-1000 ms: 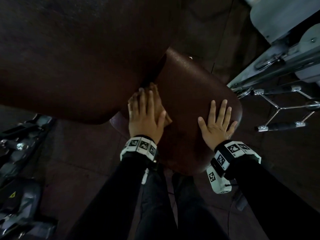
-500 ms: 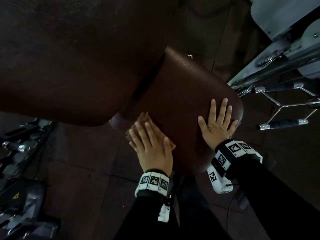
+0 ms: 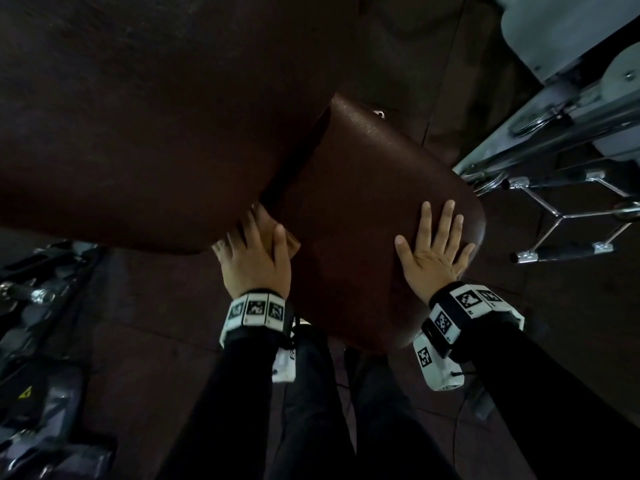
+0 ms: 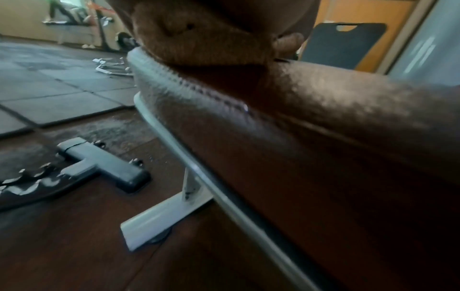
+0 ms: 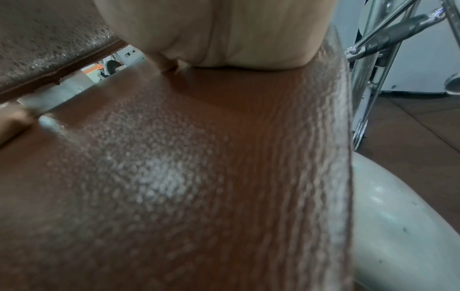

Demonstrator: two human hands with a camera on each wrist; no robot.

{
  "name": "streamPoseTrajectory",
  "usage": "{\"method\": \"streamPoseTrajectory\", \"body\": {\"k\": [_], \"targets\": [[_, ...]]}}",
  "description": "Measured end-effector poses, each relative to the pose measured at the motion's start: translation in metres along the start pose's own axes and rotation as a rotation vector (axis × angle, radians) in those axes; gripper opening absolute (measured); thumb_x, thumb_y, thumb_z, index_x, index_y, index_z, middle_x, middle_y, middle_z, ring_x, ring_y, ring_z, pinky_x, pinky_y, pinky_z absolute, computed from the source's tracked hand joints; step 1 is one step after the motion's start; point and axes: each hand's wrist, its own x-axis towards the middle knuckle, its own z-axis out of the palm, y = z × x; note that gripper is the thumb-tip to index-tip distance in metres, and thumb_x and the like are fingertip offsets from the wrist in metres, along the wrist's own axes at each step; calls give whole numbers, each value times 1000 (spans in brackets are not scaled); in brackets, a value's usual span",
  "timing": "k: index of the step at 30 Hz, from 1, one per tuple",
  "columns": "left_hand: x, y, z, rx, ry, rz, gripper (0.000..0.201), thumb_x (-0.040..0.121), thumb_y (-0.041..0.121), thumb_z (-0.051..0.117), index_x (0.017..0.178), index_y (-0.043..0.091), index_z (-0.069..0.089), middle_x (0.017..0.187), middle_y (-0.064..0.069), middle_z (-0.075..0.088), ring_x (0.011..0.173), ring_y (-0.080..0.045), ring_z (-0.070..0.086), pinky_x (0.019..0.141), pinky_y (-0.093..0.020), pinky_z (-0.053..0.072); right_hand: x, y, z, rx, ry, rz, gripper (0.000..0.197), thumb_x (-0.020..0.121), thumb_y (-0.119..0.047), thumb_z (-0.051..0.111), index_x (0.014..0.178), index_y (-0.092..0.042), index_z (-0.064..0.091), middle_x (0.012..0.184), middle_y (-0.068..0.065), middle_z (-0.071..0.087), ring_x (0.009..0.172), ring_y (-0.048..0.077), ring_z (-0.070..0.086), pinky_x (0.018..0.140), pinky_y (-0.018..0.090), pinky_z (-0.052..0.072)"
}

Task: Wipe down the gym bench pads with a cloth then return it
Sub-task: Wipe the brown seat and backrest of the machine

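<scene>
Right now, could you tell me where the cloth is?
In the head view the cloth lies under the left hand at the seat pad's left edge, beside the gap to the back pad.

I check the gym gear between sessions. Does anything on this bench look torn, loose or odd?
Nothing stands out. The seat pad looks whole, its grained cover and edge seam unbroken in both wrist views. The left hand presses the cloth on the pad's left edge by the back pad; the right hand lies flat on the seat.

Black sleeves (image 3: 214,410) — tag-marked white wristbands (image 3: 254,311).
</scene>
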Motion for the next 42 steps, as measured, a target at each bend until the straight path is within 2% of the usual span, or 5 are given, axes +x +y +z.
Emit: {"method": "streamPoseTrajectory", "body": {"k": [7,14,29,35,42], "targets": [[-62,49,15,-135,-62,-181,72,96,42,38,150,4,8,156,-23,-1,143,-43,-2,112,-62,11,2,1,2,5,23,3,64,81,-69,11,124,-58,-36,130,-25,-52,131,2,-34,101,46,-23],[-40,107,18,-36,-226,280,76,92,47,38,151,14,2,158,-16,-9,144,-30,-15,114,-52,-10,4,4,6,-12,71,9,65,79,-71,10,126,-58,-33,141,-19,-43,134,2,-27,106,50,-17],[10,2,-1,-41,-242,258,57,94,56,10,144,45,-18,147,25,-29,143,-29,14,107,-63,16,-25,-64,-8,-105,217,-284,58,94,-45,36,144,-16,32,156,16,11,142,35,13,114,49,12],[14,-2,0,-86,-349,236,57,89,63,2,137,52,-27,141,32,-39,142,-34,14,106,-65,12,-2,-91,1,-254,-19,-396,70,91,-46,42,149,-32,5,156,-10,-10,143,13,-13,116,45,1],[18,-1,-5,-114,-489,206,59,81,69,-7,131,53,-35,137,32,-44,144,-36,4,107,-63,2,92,-96,-56,-82,120,-195,57,93,-21,44,147,-20,25,155,5,20,143,25,13,114,50,17]]}}
